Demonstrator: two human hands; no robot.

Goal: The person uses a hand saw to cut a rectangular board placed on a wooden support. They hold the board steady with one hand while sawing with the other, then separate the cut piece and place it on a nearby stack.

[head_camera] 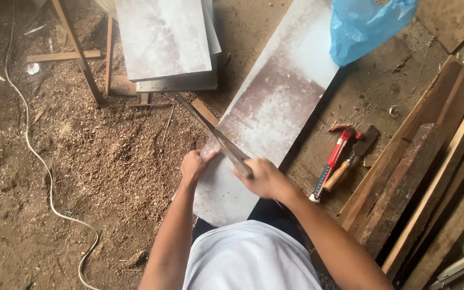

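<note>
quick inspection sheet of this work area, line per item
surface: dirt floor thick with sawdust.
job's things: long grey board, worn reddish in the middle, lying on the floor; hand saw set across its near end.
clutter: red-handled hammer and a wooden-handled tool beside the board; blue plastic bag on its far end; stacked planks at the right; more boards on a wooden stand at the top.
grippers: right hand closed on the saw handle; left hand pressing the board edge, fingers not closed.
cables: white cord snaking over the floor at left.
surroundings: nothing seen beyond the floor.
</note>
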